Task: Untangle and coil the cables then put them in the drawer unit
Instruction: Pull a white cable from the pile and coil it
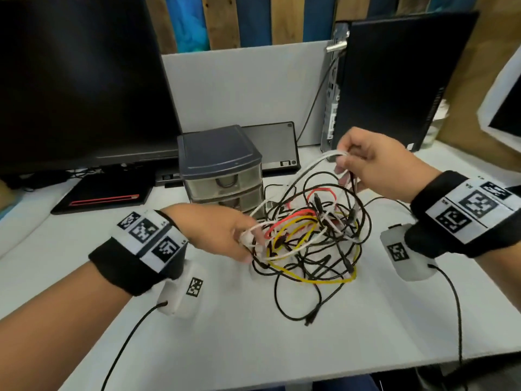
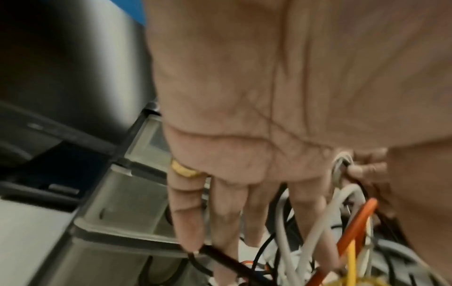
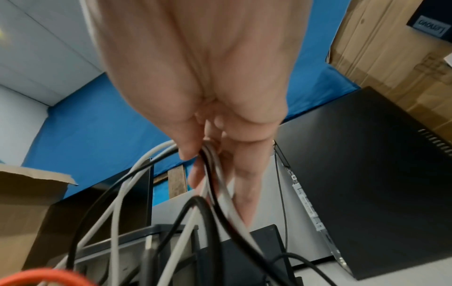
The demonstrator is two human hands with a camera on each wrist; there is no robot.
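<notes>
A white table point(image 1: 282, 348) fills the lower frame. At its centre lies a tangled heap of black, white, red and yellow cables point(image 1: 313, 244). The left hand point(image 1: 222, 230), centre left, pinches white strands at the heap's edge. The right hand point(image 1: 375, 162), centre right, holds lifted white and black loops, fingers curled around them. Behind the heap stands a small grey plastic three-drawer unit point(image 1: 222, 165), drawers closed.
</notes>
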